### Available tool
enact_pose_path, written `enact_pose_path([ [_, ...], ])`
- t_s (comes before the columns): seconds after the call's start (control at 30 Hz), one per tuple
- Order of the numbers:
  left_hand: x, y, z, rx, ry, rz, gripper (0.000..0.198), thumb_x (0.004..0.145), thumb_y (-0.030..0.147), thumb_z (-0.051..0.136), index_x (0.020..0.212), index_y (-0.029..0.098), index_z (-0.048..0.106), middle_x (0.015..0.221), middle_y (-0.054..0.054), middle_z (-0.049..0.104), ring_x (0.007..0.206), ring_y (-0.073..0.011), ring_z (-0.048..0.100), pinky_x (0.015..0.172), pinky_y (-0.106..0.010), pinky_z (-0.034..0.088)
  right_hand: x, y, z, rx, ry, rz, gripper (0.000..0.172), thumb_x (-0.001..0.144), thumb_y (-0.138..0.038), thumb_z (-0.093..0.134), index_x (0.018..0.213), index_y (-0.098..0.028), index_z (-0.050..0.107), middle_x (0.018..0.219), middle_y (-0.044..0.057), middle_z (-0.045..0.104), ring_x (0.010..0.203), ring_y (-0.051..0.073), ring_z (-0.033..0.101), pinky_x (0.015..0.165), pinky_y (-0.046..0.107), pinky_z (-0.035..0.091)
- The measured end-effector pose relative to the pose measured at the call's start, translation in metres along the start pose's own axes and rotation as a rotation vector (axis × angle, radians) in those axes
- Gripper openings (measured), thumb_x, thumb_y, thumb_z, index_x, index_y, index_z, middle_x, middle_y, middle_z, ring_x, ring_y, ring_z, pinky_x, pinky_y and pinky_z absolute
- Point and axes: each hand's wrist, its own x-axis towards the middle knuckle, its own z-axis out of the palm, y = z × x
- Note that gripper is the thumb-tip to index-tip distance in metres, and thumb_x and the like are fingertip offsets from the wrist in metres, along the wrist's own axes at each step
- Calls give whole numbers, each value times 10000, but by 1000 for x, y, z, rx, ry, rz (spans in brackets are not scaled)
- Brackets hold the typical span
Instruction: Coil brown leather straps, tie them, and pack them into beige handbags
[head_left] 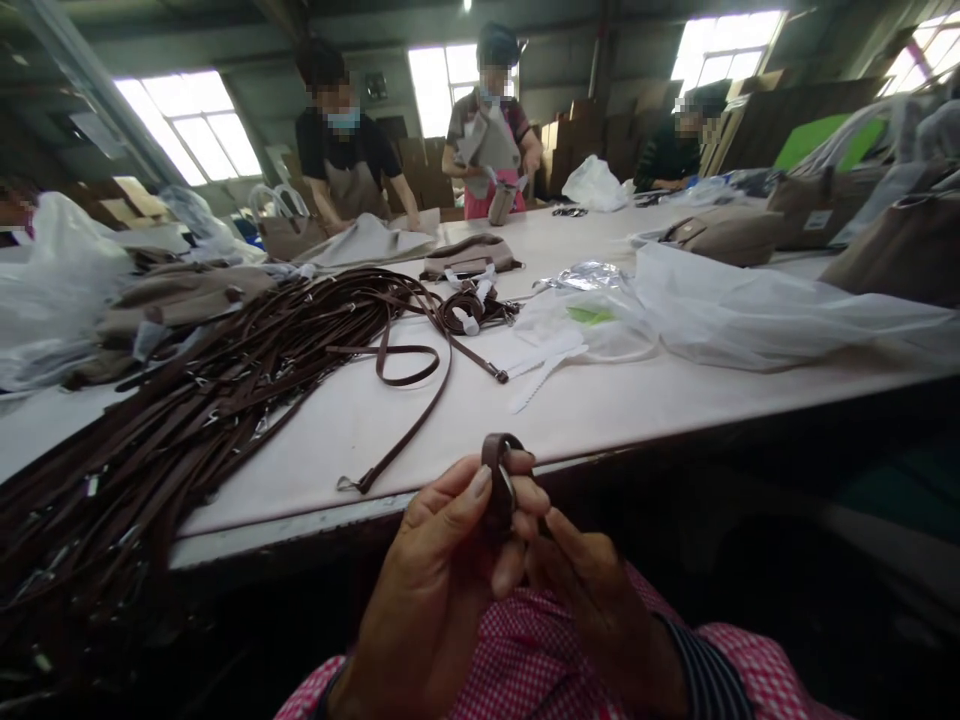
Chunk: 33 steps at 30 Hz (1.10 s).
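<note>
Near the table's front edge, a dark brown strap (493, 462) is bent into a small loop, with a bit of shiny metal at its inner side. My left hand (435, 575) is closed around it, thumb on the near face and fingers behind. My right hand (600, 585) meets it from the right, fingers bent and pressed together at the strap's lower part; the fingers partly hide what lies between them. Beyond my hands, one loose brown strap with a metal clasp (349, 483) trails to the table edge.
A large heap of brown straps (247, 370) hangs over the front edge at left. A coiled strap bundle (469, 308) lies mid-table beside white paper strips (551, 365). Plastic wrapping (735, 305) and taupe bags (825, 205) fill the right side. Several co-workers stand across the table (592, 410).
</note>
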Motion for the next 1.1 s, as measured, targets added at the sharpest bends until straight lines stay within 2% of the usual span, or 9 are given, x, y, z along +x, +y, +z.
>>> enact_pose_path([
  [0.17, 20, -11, -13, 197, 100, 155, 289, 966, 357, 701, 1150, 143, 759, 1082, -148, 785, 773, -150, 714, 489, -151, 435, -8, -17, 2, 251, -275, 212, 462, 1093, -555, 339, 1016, -188, 608, 683, -3, 607, 590, 124, 525, 604, 246, 444],
  [0.27, 30, -24, -27, 578, 168, 362, 259, 978, 360, 683, 1154, 181, 748, 1103, -115, 792, 899, -209, 752, 623, -228, 532, -6, -32, -12, 334, -336, 251, 471, 1084, -557, 369, 1038, -159, 617, 651, 2, 618, 588, 124, 533, 605, 242, 437],
  [0.37, 34, -32, -45, 1133, 60, 715, 167, 1011, 244, 612, 1105, 184, 737, 979, -90, 782, 878, -202, 721, 778, -292, 545, -1, -47, -37, 318, -378, 345, 436, 1060, -543, 468, 979, -150, 637, 540, -45, 536, 480, 87, 425, 526, 224, 356],
  [0.47, 31, -30, -59, 1536, -121, 912, 189, 1041, 162, 505, 1120, 161, 677, 856, -70, 726, 760, -173, 643, 720, -290, 486, 11, -57, -67, 189, -317, 360, 339, 973, -497, 647, 979, -160, 681, 653, -26, 608, 538, 84, 469, 532, 215, 364],
  [0.53, 25, -25, -62, 1677, -230, 856, 165, 1057, 200, 490, 1104, 162, 644, 861, -60, 702, 743, -171, 603, 688, -291, 448, 24, -61, -85, 55, -232, 313, 286, 904, -444, 737, 1001, -175, 719, 796, 9, 687, 640, 113, 561, 560, 216, 412],
  [0.63, 16, -14, -61, 1703, -354, 602, 216, 1070, 309, 497, 964, 171, 626, 835, -36, 657, 708, -160, 553, 653, -286, 393, 49, -63, -105, -136, -184, 184, 225, 853, -407, 793, 932, -197, 776, 801, 12, 716, 695, 144, 612, 589, 227, 452],
  [0.77, 5, -2, -53, 1337, -372, 171, 399, 1093, 382, 434, 830, 165, 643, 795, -26, 639, 704, -134, 566, 677, -257, 401, 74, -54, -112, -190, -227, 52, 246, 894, -430, 756, 855, -190, 791, 801, 24, 717, 759, 172, 629, 674, 259, 491],
  [0.97, -3, -1, -40, 542, -147, -212, 351, 991, 448, 615, 935, 121, 730, 775, -95, 743, 621, -131, 607, 604, -226, 417, 64, -39, -82, -170, -303, 20, 272, 1026, -380, 576, 945, -183, 746, 892, 24, 716, 850, 166, 637, 780, 255, 499],
  [1.1, 0, -1, -23, 265, -30, -188, 346, 976, 432, 653, 929, 103, 748, 765, -88, 713, 615, -98, 575, 568, -182, 380, 38, -28, -45, -15, -62, 6, 323, 1082, -396, 457, 1080, -198, 712, 844, 10, 675, 763, 145, 622, 708, 241, 492],
])
